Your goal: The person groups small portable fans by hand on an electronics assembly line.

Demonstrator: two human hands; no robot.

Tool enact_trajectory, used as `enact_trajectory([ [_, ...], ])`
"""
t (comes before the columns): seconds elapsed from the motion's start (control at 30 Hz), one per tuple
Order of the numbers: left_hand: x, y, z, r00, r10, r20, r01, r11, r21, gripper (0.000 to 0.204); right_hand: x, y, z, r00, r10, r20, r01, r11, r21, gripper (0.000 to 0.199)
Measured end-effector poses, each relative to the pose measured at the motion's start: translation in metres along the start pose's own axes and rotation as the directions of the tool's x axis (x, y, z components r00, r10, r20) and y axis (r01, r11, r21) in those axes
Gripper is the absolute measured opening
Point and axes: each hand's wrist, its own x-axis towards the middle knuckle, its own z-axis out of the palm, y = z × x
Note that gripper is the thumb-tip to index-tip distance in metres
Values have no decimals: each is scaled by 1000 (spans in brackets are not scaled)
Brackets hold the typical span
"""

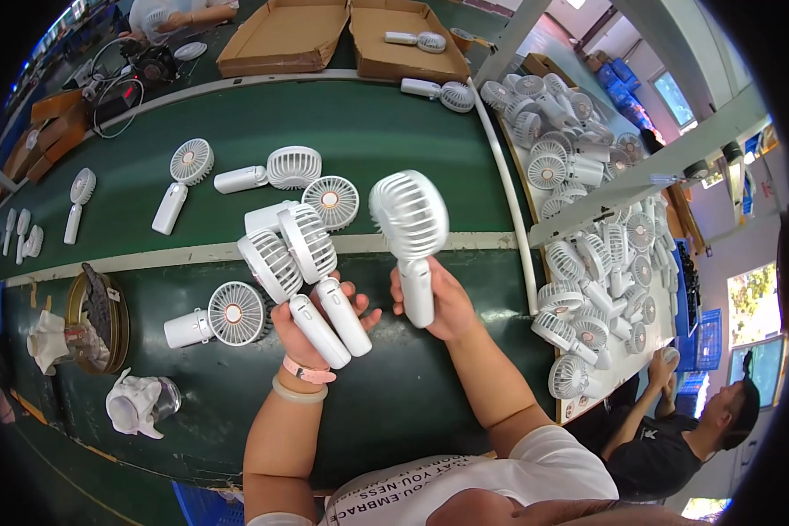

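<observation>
My left hand (293, 344) is closed around two white handheld fans side by side. The left one's caged head (270, 265) and the right one's head (309, 242) point away from me, their handles toward me. In my right hand (451, 307), another white handheld fan (409, 215) is gripped by its handle and held upright above the green bench, its cage uppermost. Just left of my left hand, a fan (236, 313) lies on the bench. Beyond the pair, a fan with an orange-ringed hub (332, 201) rests on the green belt, partly hidden by the held ones.
More fans, such as one (184, 180), lie along the green belt (394, 123). A large pile of fans (587, 254) fills the side table at right, where a person (675, 438) works. Cardboard trays (285, 35) stand at the back. A round tin (118, 324) and cloth-topped jar (140, 401) sit at left.
</observation>
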Motion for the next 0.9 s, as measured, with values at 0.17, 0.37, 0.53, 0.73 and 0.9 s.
enact_trajectory([
  [0.17, 0, -3, -1, 996, 40, -81, -41, 999, -8, 68, -1, -5, 4, 974, 136, -181, -160, 979, -124, 42],
  [0.37, -2, -4, -2, 992, 53, -118, -51, 999, 19, 69, -3, 4, 5, 967, 13, -256, -93, 949, -302, 41],
  [0.53, -2, -5, -2, 990, 47, -133, -44, 999, 28, 69, -3, 6, 4, 969, -72, -238, -18, 935, -355, 43],
  [0.73, -2, -6, -6, 987, 72, -146, -61, 995, 82, 71, -5, 5, 4, 968, -70, -243, -30, 923, -384, 42],
  [0.9, -1, -7, 2, 971, 93, -219, -64, 988, 138, 81, -5, 7, 5, 959, -141, -245, 22, 902, -430, 42],
])
